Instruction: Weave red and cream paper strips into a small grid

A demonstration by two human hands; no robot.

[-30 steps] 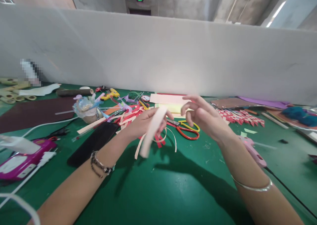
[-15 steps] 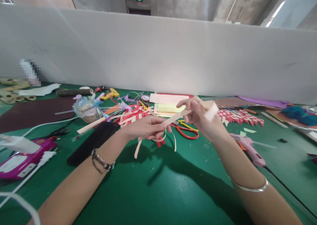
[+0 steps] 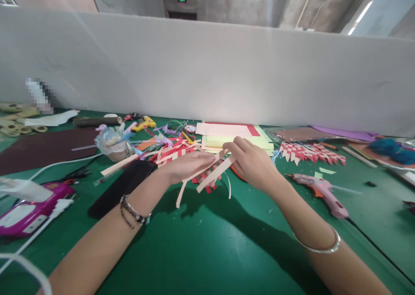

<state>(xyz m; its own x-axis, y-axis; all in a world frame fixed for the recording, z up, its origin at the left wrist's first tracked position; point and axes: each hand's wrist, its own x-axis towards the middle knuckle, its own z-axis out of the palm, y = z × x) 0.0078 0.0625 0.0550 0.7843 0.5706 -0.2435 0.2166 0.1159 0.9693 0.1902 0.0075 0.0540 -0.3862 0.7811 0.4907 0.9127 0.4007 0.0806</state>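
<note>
A pale paper strip (image 3: 216, 172) runs down and leftward from my right hand (image 3: 251, 158), whose fingers are pinched on it. My left hand (image 3: 192, 166) sits beside it at the centre, fingers closed round a part of the pale strip; some of its fingertips show beneath the strip. Another thin pale strip (image 3: 180, 194) hangs below my left hand, and a curled one (image 3: 229, 186) lies just right of it. Red paper pieces (image 3: 209, 188) show under my hands. Behind them lies a stack of coloured paper (image 3: 233, 141).
Red and pale strips (image 3: 177, 151) lie left of centre by a black case (image 3: 121, 191). A pink glue gun (image 3: 324, 191) and red-white woven paper (image 3: 313, 153) lie right. At left are a magenta device (image 3: 35, 206) and a tape-wrapped bundle (image 3: 113, 143). Orange-handled scissors (image 3: 238, 173) are partly covered.
My right hand has moved left and toward my left hand and turned palm down. The strip that stretched up to the right now folds back and hangs down leftward.
</note>
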